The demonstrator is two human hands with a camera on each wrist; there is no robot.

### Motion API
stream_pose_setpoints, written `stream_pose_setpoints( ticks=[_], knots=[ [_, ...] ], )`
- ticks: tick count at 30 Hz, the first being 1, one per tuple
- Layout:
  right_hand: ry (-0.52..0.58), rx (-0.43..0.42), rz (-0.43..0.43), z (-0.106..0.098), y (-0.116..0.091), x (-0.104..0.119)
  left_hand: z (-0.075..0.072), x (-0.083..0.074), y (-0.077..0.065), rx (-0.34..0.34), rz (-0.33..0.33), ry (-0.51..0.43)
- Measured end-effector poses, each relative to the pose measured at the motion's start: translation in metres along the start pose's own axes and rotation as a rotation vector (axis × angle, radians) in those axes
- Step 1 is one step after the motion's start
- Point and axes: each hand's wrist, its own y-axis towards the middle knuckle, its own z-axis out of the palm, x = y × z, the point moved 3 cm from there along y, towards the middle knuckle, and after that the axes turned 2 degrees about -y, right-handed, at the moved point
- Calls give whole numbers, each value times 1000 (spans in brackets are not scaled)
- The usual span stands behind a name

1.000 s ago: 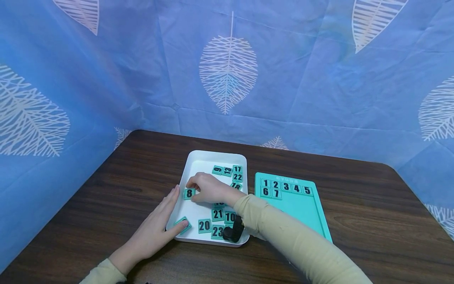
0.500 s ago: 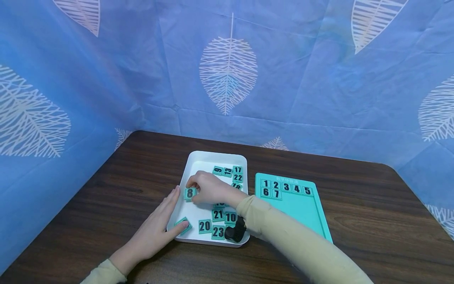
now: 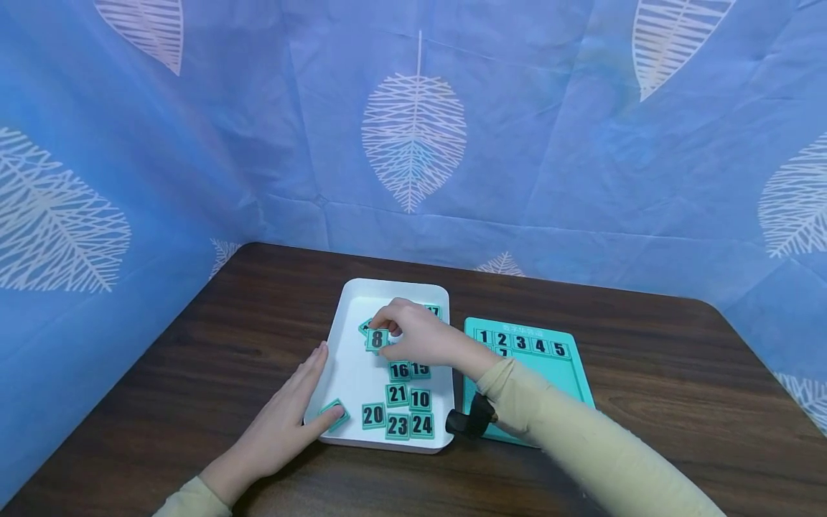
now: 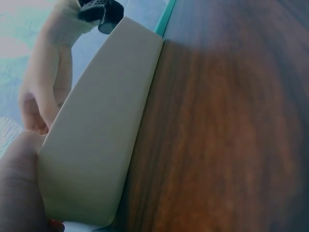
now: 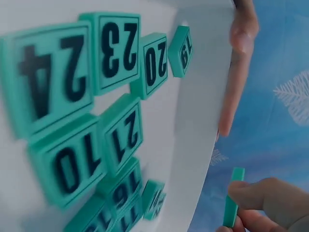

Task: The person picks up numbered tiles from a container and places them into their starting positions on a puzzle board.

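Observation:
My right hand (image 3: 420, 334) pinches a teal number tile marked 8 (image 3: 377, 339) between thumb and fingers, above the white tray (image 3: 349, 384). In the right wrist view that tile (image 5: 232, 205) is seen edge-on, raised from the tray floor. My left hand (image 3: 278, 424) rests along the tray's left side with its fingers straight. Its thumb reaches over the rim and partly covers the tile marked 19 (image 5: 183, 52). Several other tiles lie in the tray, among them 20 (image 3: 372, 415), 23 (image 3: 397, 426) and 24 (image 3: 422, 425). My right hand hides some tiles toward the back.
Right of the tray lies a teal board (image 3: 555, 380) with tiles 1 to 5 in its top row and 7 below. My right forearm (image 3: 568, 438) crosses the board's lower part. Both stand on a dark wooden table (image 3: 678, 373), with a blue leaf-patterned cloth (image 3: 555, 172) behind.
My right hand has lifted the 8 tile from the tray's left side and carried it rightward and slightly back. Tile 24 has come into view. The left hand stays put.

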Motion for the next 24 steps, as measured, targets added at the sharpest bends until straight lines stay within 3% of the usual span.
stream_pose_setpoints(
  ticks=[12, 24],
  knots=[
    [1, -89, 55, -26, -47, -35, 0, 0, -2, -11, 4, -2],
    [-25, -132, 150, -36, -97, -87, -1, -3, 0, 2, -7, 6]
  ],
)
